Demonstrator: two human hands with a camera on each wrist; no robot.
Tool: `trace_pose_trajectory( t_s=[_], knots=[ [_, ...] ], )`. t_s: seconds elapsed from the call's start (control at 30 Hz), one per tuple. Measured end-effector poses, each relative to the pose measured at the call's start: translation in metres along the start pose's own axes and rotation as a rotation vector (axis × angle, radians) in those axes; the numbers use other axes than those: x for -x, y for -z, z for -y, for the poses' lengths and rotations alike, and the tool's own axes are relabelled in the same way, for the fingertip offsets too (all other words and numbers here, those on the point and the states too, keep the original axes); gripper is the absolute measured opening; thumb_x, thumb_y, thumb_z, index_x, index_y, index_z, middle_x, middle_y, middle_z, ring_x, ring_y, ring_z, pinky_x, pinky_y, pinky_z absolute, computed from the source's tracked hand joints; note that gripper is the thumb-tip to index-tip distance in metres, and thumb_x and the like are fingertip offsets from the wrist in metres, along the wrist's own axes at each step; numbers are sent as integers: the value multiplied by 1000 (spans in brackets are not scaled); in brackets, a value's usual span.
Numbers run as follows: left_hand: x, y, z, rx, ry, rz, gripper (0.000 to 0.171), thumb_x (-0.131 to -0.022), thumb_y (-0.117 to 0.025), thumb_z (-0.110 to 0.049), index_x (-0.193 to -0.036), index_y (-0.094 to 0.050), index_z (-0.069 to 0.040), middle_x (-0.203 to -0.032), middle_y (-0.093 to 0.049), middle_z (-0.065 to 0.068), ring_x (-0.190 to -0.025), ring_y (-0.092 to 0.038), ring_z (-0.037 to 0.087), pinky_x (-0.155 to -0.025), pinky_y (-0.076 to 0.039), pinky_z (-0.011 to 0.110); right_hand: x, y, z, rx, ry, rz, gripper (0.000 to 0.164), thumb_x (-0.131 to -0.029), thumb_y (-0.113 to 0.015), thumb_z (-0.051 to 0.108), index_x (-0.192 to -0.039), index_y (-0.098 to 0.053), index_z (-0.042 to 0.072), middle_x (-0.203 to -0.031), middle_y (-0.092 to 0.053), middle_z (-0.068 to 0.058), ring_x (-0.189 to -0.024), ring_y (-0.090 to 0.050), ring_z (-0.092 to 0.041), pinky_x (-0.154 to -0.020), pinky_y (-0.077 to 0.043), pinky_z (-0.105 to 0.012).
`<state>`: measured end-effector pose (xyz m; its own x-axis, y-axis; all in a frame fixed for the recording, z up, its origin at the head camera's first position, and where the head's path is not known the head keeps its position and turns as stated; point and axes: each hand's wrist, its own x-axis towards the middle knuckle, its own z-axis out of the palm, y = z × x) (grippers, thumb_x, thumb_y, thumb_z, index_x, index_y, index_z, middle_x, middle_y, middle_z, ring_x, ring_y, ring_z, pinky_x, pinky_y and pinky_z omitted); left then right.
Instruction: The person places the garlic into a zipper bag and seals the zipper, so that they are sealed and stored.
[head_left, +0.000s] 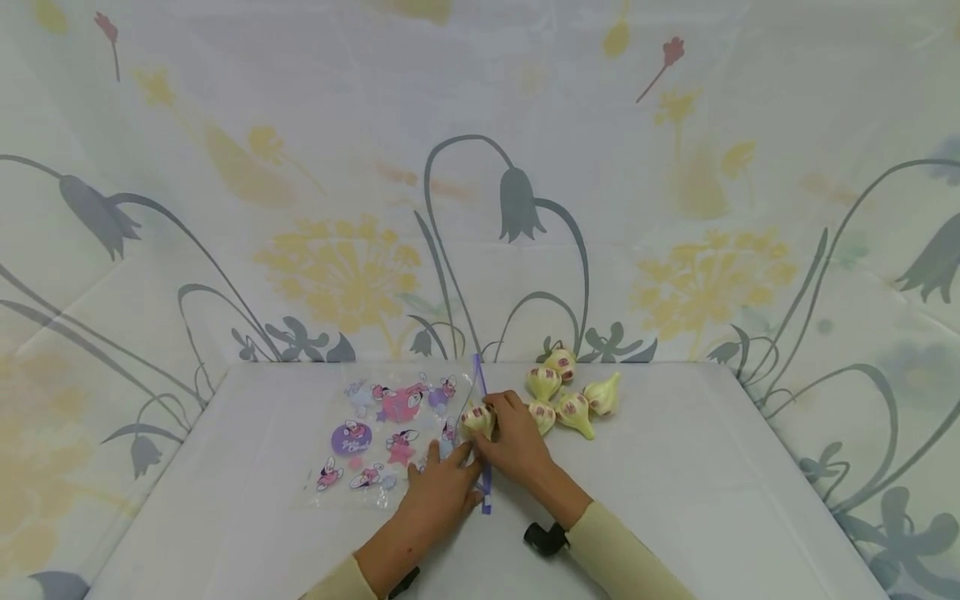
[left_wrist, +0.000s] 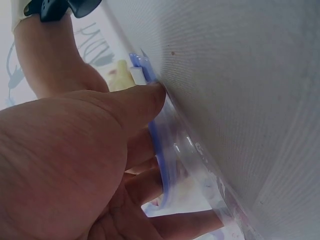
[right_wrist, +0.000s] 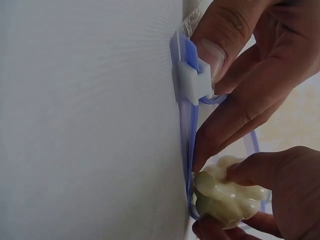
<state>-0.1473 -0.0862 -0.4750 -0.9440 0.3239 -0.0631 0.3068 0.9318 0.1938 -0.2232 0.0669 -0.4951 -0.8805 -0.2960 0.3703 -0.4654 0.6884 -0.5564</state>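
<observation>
A clear zip bag (head_left: 382, 433) printed with pink cartoon figures lies flat on the white table (head_left: 675, 467). Its blue zip edge (head_left: 482, 433) faces right. My left hand (head_left: 450, 471) pinches that edge and holds the mouth apart; in the left wrist view the thumb (left_wrist: 147, 100) presses on the blue strip (left_wrist: 162, 150). Beside the thumb sits the white slider (right_wrist: 192, 82). My right hand (head_left: 502, 429) grips a pale garlic bulb (head_left: 477, 419) at the bag's mouth, and the bulb (right_wrist: 225, 197) shows against the zip edge (right_wrist: 187, 130) in the right wrist view.
Several more garlic bulbs (head_left: 573, 398) lie in a cluster just right of my right hand, near the table's back edge. A flower-printed cloth (head_left: 480, 167) hangs behind and around the table. Black wrist straps (head_left: 546, 539) sit on both forearms.
</observation>
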Motion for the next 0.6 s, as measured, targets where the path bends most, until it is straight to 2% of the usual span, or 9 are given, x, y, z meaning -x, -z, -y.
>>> trace_pose_trajectory(
  t_s=[0.3, 0.6],
  knots=[
    [-2, -1, -2, -37, 9, -3, 53, -97, -76, -40, -146, -67, -23, -158, -55, 4, -140, -48, 58, -95, -47, 81, -9, -7, -1, -33, -28, -7, 42, -87, -88, 12, -121, -66, 0, -114, -66, -14, -86, -63, -17, -73, -58, -30],
    [-2, -10, -1, -66, -23, -61, 48, -93, -77, -40, -138, -72, -24, -153, -59, 3, -136, -52, 54, -87, -51, 81, -22, -12, -2, -22, -40, 17, 41, -91, -85, 14, -126, -69, -1, -112, -71, -12, -84, -64, -17, -72, -55, -31]
  ],
)
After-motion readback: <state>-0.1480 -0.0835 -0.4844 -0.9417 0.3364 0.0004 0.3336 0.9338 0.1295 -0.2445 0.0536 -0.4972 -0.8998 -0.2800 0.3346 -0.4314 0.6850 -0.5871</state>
